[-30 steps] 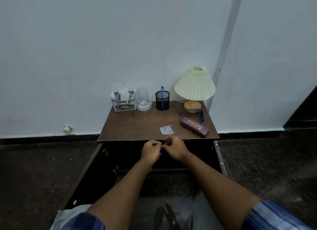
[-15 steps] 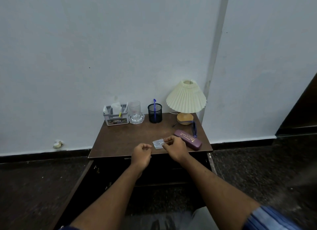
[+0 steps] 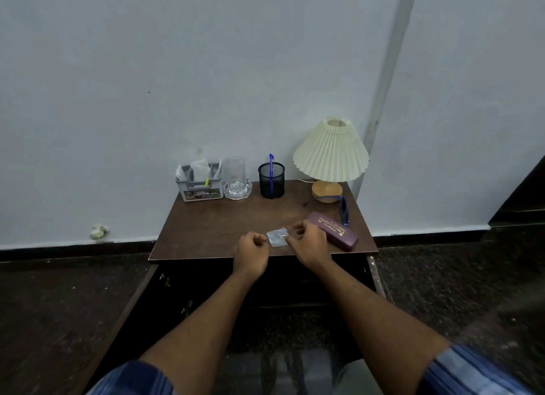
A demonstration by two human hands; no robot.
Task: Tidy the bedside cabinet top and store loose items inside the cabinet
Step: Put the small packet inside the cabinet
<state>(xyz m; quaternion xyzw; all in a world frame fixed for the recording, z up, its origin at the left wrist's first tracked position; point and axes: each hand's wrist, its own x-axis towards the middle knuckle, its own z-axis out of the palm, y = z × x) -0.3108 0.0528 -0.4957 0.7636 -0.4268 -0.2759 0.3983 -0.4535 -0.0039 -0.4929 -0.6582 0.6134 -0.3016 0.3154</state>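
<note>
A small silvery packet [image 3: 276, 239] lies flat near the front of the brown cabinet top [image 3: 212, 226]. My right hand [image 3: 308, 244] pinches the packet's right edge with curled fingers. My left hand [image 3: 250, 253] is a loose fist beside the packet's left edge, holding nothing that I can see. Just right of my right hand lies a purple glasses case [image 3: 333, 231], and blue glasses [image 3: 343, 210] lie behind it. The cabinet below stands open and its inside is dark.
Along the back stand a grey organiser [image 3: 200, 188], a glass mug on a glass dish [image 3: 236, 182], a black mesh pen holder [image 3: 272, 182] with a blue pen, and a pleated lamp [image 3: 330, 155]. The open left door [image 3: 132, 306] juts forward. The wall is close behind.
Both hands rose from the cabinet's front edge onto the top. The right hand reached the packet and the left came beside it. The view shifted.
</note>
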